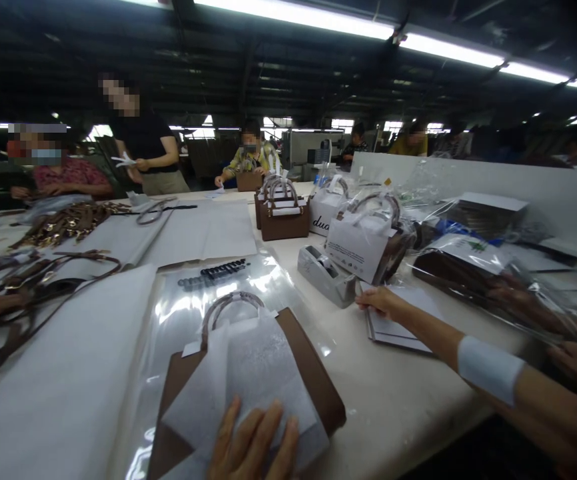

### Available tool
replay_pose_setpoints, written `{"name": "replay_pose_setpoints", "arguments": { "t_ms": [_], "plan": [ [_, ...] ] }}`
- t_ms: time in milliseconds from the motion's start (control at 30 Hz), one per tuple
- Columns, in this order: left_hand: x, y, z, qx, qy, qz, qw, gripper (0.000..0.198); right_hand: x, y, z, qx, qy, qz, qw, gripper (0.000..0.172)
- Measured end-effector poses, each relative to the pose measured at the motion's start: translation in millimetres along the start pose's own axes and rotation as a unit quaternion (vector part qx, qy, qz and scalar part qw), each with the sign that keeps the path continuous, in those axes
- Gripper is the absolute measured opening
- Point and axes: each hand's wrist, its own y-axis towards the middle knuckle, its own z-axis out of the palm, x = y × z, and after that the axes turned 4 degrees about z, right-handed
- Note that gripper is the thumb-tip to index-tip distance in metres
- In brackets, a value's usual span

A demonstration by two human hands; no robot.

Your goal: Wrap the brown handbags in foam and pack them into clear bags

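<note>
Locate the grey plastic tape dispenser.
In the head view, the grey plastic tape dispenser sits right of centre on the white table, just left of the right hand.

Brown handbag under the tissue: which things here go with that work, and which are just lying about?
In hand: left hand flat on white tissue over the brown handbag, which lies on a clear plastic bag; right hand on a stack of cards by the tape dispenser.
Lying about: loose straps, wrapped bags, row of brown bags, white sheet.
</note>
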Motion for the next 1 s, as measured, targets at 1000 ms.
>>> {"name": "replay_pose_setpoints", "arguments": {
  "t_ms": [1000],
  "plan": [
    [-20.3,12.9,-11.8,0.030,-0.132,-0.147,0.980,0.020,7.5,-217.1,124.3,0.155,0.084,0.127,0.976,0.032]
  ]
}}
